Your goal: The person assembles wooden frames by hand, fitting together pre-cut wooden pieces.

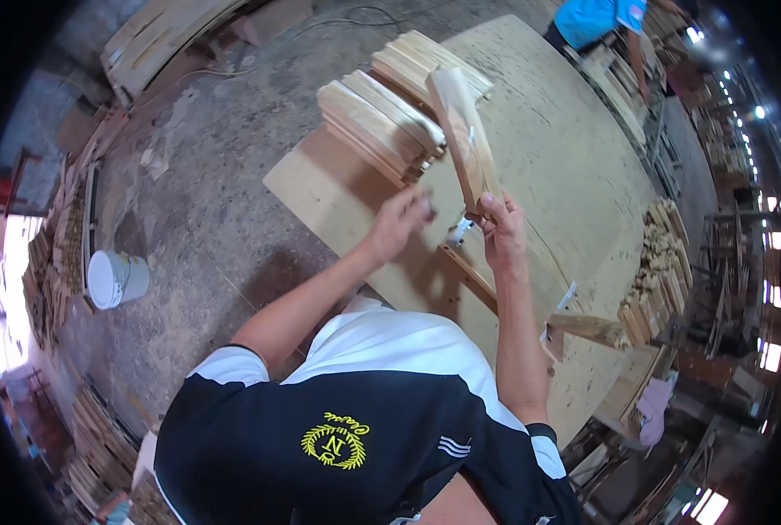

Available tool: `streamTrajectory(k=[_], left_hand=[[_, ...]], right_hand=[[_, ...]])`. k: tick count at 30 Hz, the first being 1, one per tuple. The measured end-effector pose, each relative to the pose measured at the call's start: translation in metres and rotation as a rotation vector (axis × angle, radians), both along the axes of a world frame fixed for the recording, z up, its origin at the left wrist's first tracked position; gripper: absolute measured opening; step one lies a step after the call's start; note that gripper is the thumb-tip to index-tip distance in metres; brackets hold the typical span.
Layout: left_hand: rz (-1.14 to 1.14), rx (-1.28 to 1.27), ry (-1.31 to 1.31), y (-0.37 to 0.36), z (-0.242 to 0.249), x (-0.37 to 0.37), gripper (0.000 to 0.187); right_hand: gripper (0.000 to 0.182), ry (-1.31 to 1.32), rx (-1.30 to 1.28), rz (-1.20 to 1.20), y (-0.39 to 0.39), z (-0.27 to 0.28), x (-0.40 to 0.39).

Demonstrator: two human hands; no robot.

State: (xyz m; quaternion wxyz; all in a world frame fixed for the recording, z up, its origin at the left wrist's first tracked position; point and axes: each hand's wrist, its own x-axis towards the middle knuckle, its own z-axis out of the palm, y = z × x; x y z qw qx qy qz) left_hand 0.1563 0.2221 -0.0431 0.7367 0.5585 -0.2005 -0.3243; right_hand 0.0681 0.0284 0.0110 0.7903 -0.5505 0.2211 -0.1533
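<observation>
My right hand [502, 226] grips the near end of a pale wooden piece [463, 131], thumb pressed on top. The piece rises at a tilt over the board table, with a small light mark on its face. To its left, my left hand [399, 223] is raised with curled fingers smeared by motion. Just beyond that hand lies a stack of wooden strips [377, 122]. A second stack of strips [425, 61] sits behind it, partly hidden by the held piece. Below my hands, a narrow wooden strip [469, 276] lies on the table near a small white-and-blue object [460, 230].
The large board table [548, 157] spans the middle. On its right are a wooden block [590, 330] and a pile of wood pieces [662, 271]. A white bucket [118, 278] stands on the floor at left. A person in a blue shirt [596, 19] works at far right.
</observation>
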Motion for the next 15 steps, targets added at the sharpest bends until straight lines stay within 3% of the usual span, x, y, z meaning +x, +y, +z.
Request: streamTrajectory(k=[3, 5, 9, 11, 15], left_hand=[[-0.019, -0.15, 0.114, -0.057, 0.056, 0.042, 0.06], [-0.01, -0.31, 0.026, -0.102, 0.094, 0.062, 0.056], [-0.023, -0.091, -0.16, -0.156, 0.128, 0.054, 0.06], [-0.045, 0.007, -0.294, -0.168, 0.126, 0.043, 0.061], [-0.15, 0.043, -0.413, -0.182, 0.086, 0.031, 0.056]], right_hand=[[0.047, -0.118, -0.186, -0.094, 0.002, -0.004, -0.025], [0.05, -0.042, -0.298, -0.1, -0.001, -0.002, -0.03], [0.046, 0.182, -0.806, -0.054, -0.019, -0.018, -0.027], [0.04, 0.198, -1.04, -0.007, -0.033, -0.041, -0.03], [0.04, 0.3, -0.914, 0.011, -0.036, -0.069, -0.045]])
